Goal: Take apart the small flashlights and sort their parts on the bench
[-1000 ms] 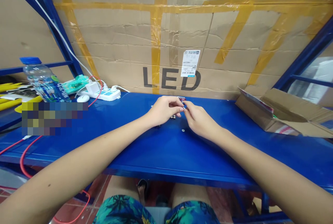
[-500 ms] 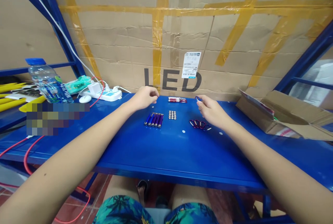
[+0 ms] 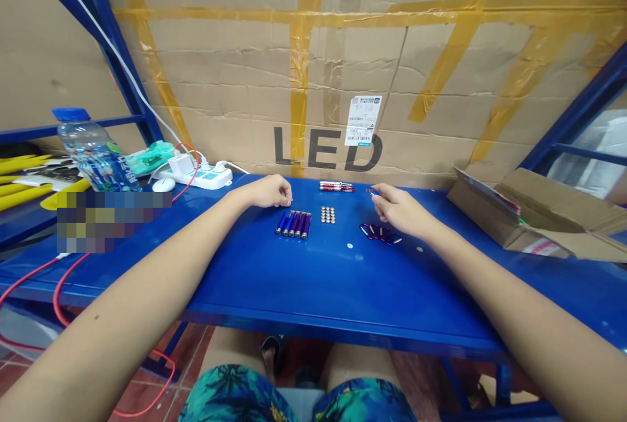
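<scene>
My right hand (image 3: pixel 399 210) pinches a small dark carabiner (image 3: pixel 371 191) between thumb and fingers, above the far right of the group. Nearer to me lie several red, purple and blue carabiners (image 3: pixel 379 233) in a row. My left hand (image 3: pixel 272 191) is closed, its fingers curled downward; whatever it may hold is hidden. Just in front of it several blue and purple metal tubes (image 3: pixel 294 224) lie side by side. Between the hands sit silver button cells (image 3: pixel 328 215) in a neat block. Behind them rests a small stack of red and silver pen-shaped tubes (image 3: pixel 336 186).
A blue table (image 3: pixel 304 285) carries everything. On the left stand a water bottle (image 3: pixel 95 154), a white power strip (image 3: pixel 210 176) and red cables. An open cardboard box (image 3: pixel 504 223) is at the right. A large taped carton (image 3: pixel 235 82) rises behind.
My left hand has come down slightly towards me, and its fingers have curled in more. My right hand keeps its hold on the carabiner, nearly in place. The view has shifted a little.
</scene>
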Demonstrator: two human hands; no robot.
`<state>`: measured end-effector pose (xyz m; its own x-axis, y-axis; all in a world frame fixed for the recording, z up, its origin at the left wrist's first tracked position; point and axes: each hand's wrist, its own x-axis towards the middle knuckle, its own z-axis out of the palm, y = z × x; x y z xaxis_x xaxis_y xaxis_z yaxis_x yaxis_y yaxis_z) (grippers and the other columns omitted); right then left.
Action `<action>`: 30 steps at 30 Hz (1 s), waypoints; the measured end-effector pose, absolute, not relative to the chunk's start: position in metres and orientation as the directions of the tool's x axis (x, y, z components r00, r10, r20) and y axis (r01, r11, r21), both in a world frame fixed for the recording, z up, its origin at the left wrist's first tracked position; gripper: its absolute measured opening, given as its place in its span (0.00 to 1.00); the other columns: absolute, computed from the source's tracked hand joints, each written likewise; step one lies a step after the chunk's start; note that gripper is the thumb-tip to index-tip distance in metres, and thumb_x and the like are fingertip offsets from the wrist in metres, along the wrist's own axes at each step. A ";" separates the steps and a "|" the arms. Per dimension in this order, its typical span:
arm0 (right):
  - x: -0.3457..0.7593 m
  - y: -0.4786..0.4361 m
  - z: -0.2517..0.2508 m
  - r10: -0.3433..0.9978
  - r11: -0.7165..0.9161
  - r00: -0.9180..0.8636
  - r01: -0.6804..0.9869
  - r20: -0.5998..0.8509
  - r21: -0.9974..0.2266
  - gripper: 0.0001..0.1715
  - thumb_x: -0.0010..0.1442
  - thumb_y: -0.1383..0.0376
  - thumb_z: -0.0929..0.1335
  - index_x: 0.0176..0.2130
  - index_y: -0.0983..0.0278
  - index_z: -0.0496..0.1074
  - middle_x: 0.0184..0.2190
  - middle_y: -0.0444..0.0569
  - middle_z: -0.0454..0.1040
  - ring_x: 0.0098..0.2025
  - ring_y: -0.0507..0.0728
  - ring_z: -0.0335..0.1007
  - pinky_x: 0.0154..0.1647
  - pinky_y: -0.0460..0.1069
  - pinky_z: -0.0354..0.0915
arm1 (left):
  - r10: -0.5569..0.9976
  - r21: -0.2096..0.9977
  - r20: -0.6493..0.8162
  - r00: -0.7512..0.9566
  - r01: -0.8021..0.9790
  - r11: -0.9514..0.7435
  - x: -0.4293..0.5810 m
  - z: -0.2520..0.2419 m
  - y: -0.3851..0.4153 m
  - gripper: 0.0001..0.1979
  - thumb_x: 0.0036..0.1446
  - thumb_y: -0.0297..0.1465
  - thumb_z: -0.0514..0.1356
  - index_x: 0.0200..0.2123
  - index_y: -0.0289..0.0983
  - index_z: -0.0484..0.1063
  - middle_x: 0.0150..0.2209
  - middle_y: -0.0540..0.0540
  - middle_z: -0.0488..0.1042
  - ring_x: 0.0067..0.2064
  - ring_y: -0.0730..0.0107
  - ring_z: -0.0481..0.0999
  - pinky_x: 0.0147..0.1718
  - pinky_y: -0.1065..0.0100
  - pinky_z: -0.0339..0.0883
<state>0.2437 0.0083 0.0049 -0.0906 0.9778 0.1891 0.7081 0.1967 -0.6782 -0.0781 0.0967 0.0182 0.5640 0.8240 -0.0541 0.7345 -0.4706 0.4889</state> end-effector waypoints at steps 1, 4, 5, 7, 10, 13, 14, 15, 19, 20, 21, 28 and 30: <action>0.244 0.008 0.005 0.978 0.197 -0.092 0.709 0.189 -0.677 0.14 0.66 0.63 0.59 0.48 0.65 0.67 0.27 0.45 0.67 0.27 0.53 0.64 0.30 0.48 0.63 | 0.818 0.486 -0.066 0.572 0.734 -0.474 -0.079 0.018 0.097 0.06 0.49 0.30 0.62 0.31 0.35 0.76 0.30 0.47 0.78 0.30 0.70 0.72 0.32 0.68 0.63; 0.243 0.008 0.005 0.979 0.196 -0.099 0.708 0.179 -0.678 0.16 0.67 0.63 0.59 0.50 0.66 0.67 0.27 0.45 0.66 0.27 0.53 0.63 0.30 0.48 0.63 | 0.810 0.449 -0.044 0.584 0.736 -0.506 -0.080 0.019 0.097 0.07 0.49 0.31 0.62 0.32 0.35 0.77 0.33 0.46 0.79 0.34 0.68 0.74 0.35 0.68 0.63; 0.243 0.008 0.005 0.980 0.191 -0.099 0.707 0.172 -0.681 0.17 0.67 0.63 0.59 0.51 0.66 0.67 0.27 0.45 0.66 0.27 0.53 0.63 0.30 0.48 0.63 | 0.813 0.436 -0.038 0.581 0.742 -0.510 -0.081 0.020 0.098 0.07 0.49 0.32 0.62 0.32 0.35 0.77 0.34 0.46 0.79 0.35 0.68 0.74 0.36 0.68 0.63; 0.243 0.007 0.006 0.983 0.179 -0.095 0.707 0.159 -0.685 0.18 0.67 0.64 0.59 0.53 0.67 0.66 0.27 0.45 0.66 0.27 0.53 0.63 0.30 0.48 0.63 | 0.817 0.436 -0.048 0.574 0.748 -0.500 -0.081 0.021 0.097 0.08 0.49 0.32 0.61 0.32 0.35 0.77 0.34 0.45 0.79 0.35 0.68 0.74 0.35 0.68 0.63; 0.242 0.006 0.007 0.985 0.168 -0.093 0.717 0.146 -0.677 0.20 0.67 0.64 0.59 0.55 0.67 0.66 0.27 0.45 0.66 0.27 0.53 0.64 0.30 0.47 0.64 | 0.804 0.477 -0.082 0.588 0.732 -0.487 -0.081 0.023 0.095 0.07 0.49 0.29 0.59 0.32 0.34 0.76 0.30 0.45 0.78 0.31 0.70 0.74 0.32 0.70 0.64; 0.242 0.005 0.008 0.985 0.166 -0.095 0.731 0.143 -0.662 0.20 0.67 0.64 0.59 0.56 0.67 0.67 0.27 0.46 0.67 0.27 0.53 0.64 0.29 0.47 0.64 | 0.796 0.503 -0.099 0.597 0.720 -0.478 -0.080 0.025 0.092 0.07 0.48 0.27 0.58 0.32 0.34 0.75 0.29 0.46 0.77 0.32 0.69 0.75 0.31 0.70 0.66; 0.242 0.005 0.009 0.985 0.166 -0.095 0.733 0.143 -0.660 0.20 0.67 0.64 0.59 0.55 0.67 0.67 0.27 0.46 0.67 0.27 0.53 0.64 0.29 0.47 0.64 | 0.794 0.512 -0.110 0.597 0.719 -0.470 -0.080 0.026 0.091 0.08 0.47 0.27 0.58 0.32 0.34 0.75 0.29 0.46 0.77 0.32 0.69 0.75 0.31 0.70 0.66; 0.243 0.005 0.009 0.985 0.168 -0.096 0.734 0.144 -0.658 0.20 0.67 0.64 0.59 0.55 0.67 0.67 0.27 0.46 0.67 0.27 0.53 0.64 0.30 0.47 0.64 | 0.791 0.522 -0.125 0.598 0.718 -0.460 -0.079 0.027 0.089 0.08 0.47 0.26 0.58 0.32 0.34 0.75 0.29 0.46 0.77 0.32 0.68 0.75 0.31 0.69 0.67; 0.245 0.006 0.008 0.982 0.181 -0.100 0.737 0.159 -0.651 0.20 0.67 0.64 0.59 0.54 0.67 0.68 0.27 0.47 0.69 0.28 0.53 0.66 0.31 0.47 0.65 | 0.774 0.541 -0.189 0.604 0.722 -0.432 -0.078 0.033 0.084 0.10 0.44 0.27 0.59 0.32 0.35 0.76 0.30 0.47 0.78 0.32 0.69 0.75 0.32 0.69 0.68; 0.246 0.006 0.008 0.981 0.185 -0.103 0.739 0.163 -0.648 0.19 0.67 0.63 0.59 0.54 0.67 0.68 0.27 0.47 0.69 0.28 0.53 0.66 0.31 0.47 0.65 | 0.771 0.540 -0.198 0.605 0.724 -0.429 -0.078 0.034 0.083 0.09 0.44 0.27 0.60 0.32 0.35 0.77 0.30 0.47 0.78 0.32 0.68 0.75 0.32 0.69 0.68; 0.246 0.007 0.007 0.981 0.187 -0.104 0.740 0.165 -0.646 0.19 0.67 0.63 0.60 0.53 0.67 0.68 0.27 0.47 0.69 0.28 0.53 0.67 0.30 0.47 0.65 | 0.769 0.542 -0.205 0.605 0.724 -0.426 -0.078 0.035 0.082 0.09 0.44 0.28 0.60 0.31 0.35 0.77 0.30 0.46 0.78 0.32 0.68 0.75 0.33 0.68 0.68; 0.246 0.007 0.007 0.979 0.195 -0.117 0.751 0.164 -0.631 0.19 0.67 0.63 0.59 0.53 0.66 0.68 0.27 0.47 0.70 0.28 0.54 0.67 0.30 0.48 0.65 | 0.761 0.594 -0.219 0.611 0.702 -0.393 -0.079 0.035 0.082 0.10 0.45 0.30 0.61 0.32 0.34 0.78 0.32 0.45 0.80 0.35 0.66 0.78 0.36 0.67 0.71; 0.246 0.007 0.006 0.980 0.196 -0.119 0.753 0.162 -0.628 0.19 0.67 0.63 0.59 0.53 0.66 0.68 0.27 0.47 0.70 0.28 0.54 0.68 0.30 0.48 0.65 | 0.759 0.593 -0.219 0.613 0.701 -0.396 -0.078 0.035 0.082 0.10 0.45 0.29 0.61 0.32 0.34 0.78 0.31 0.45 0.79 0.35 0.65 0.78 0.36 0.67 0.71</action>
